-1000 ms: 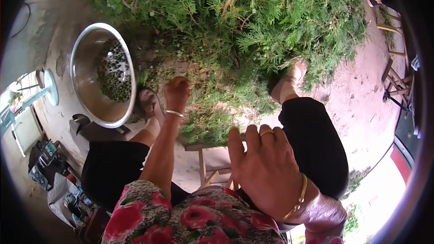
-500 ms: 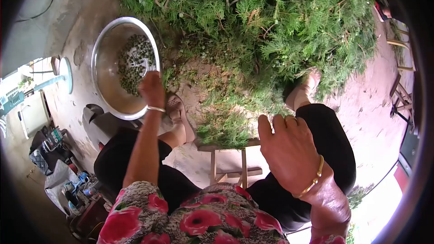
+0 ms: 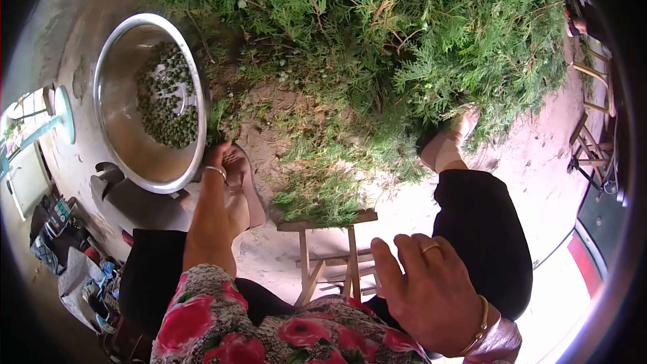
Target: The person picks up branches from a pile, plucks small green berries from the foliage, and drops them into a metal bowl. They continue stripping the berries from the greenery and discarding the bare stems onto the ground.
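My left hand [image 3: 216,156] reaches down beside the right rim of a large metal basin [image 3: 116,136], close to my left shoe [image 3: 244,174]. Its fingertips are hidden, so whether they grip anything does not show. Small round green cones [image 3: 168,121] lie inside the basin. My right hand [image 3: 431,290], with a ring and a gold bracelet, hovers over my lap, back upward. Its thumb and fingers are apart and nothing shows in them. In front of my feet spreads a heap of cut evergreen branches [image 3: 445,47].
Loose green clippings [image 3: 323,192] cover the floor between my feet, beside a small wooden stool [image 3: 328,222]. Bags and assorted items [image 3: 84,276] lie at the left. Wooden chair frames [image 3: 593,84] stand at the right edge.
My left hand has gone from the basin's inner edge to the floor side of its rim. My right hand has dropped slightly lower. The view has shifted, with the basin further left.
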A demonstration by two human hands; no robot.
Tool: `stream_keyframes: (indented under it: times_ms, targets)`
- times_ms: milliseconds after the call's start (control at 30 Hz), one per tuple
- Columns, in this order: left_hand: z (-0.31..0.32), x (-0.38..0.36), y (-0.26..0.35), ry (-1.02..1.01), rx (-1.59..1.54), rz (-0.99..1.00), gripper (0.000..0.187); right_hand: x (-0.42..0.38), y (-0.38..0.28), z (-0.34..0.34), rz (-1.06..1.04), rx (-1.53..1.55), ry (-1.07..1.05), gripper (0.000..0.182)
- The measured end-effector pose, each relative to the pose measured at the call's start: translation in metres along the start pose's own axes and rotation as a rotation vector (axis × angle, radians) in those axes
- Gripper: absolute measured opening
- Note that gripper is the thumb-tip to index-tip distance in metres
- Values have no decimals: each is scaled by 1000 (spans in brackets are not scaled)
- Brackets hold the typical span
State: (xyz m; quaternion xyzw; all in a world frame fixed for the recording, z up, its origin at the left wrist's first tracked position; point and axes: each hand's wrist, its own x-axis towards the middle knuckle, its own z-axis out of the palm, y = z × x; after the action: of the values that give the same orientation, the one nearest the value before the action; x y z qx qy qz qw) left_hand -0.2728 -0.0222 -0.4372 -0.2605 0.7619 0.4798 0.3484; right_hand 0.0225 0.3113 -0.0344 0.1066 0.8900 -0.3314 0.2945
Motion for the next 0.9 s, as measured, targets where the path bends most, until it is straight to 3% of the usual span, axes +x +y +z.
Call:
stream_keyframes:
  times_ms: [33, 67, 100, 167, 200, 233, 300, 367, 433, 500, 600, 633, 667, 700, 733, 800, 867, 900]
  targets:
    - [5, 10, 2, 94, -60, -31, 31, 1, 0, 3, 7, -27, 11, 54]
    - [1, 24, 1, 122, -75, -217, 31, 1, -2, 4, 9, -23, 3, 54]
    - [6, 24, -3, 138, 10, -197, 36, 2, -4, 4, 34, -53, 72, 44]
    - [37, 10, -6, 179, 454, 164, 47, 4, -4, 1, 57, -91, 146, 34]
    - [58, -1, -5, 205, 666, 364, 52, 6, -3, -1, 22, -50, 79, 44]
    - [83, -15, -1, 209, 784, 538, 58, 7, -3, -2, -12, -11, 9, 54]
    - [132, -53, 8, 183, 858, 823, 69, 6, -3, -1, 10, -8, 4, 54]
    - [159, -97, 23, 71, 774, 841, 70, 6, -3, -1, 27, -4, 11, 54]
    - [160, -92, 26, 21, 735, 890, 68, 4, 0, 0, 28, -21, 46, 53]
    - [136, -42, 23, 283, 910, 1046, 64, 4, 0, 1, 28, -22, 74, 52]
    - [122, 2, 48, 329, 1012, 972, 52, 0, 1, 4, 8, -14, 87, 51]
    - [122, 18, 49, 109, 807, 867, 48, 1, 1, 4, -18, -6, 85, 51]
    - [129, 32, 44, -7, 792, 753, 45, 1, 1, 1, -18, -8, 89, 51]
    - [136, 44, 40, -112, 781, 631, 42, 2, 1, -3, -25, -36, 83, 51]
    - [153, 43, 34, -121, 957, 503, 41, 3, 0, -6, -32, -62, 78, 51]
    - [210, -67, 70, -194, 1206, 579, 30, 4, -1, -8, -26, -72, 79, 50]
    - [233, -82, 17, 180, 980, 1184, 33, 5, -2, -10, -23, -87, 72, 50]
    - [238, -104, 12, 185, 976, 1181, 33, 5, -2, -11, -22, -83, 56, 49]
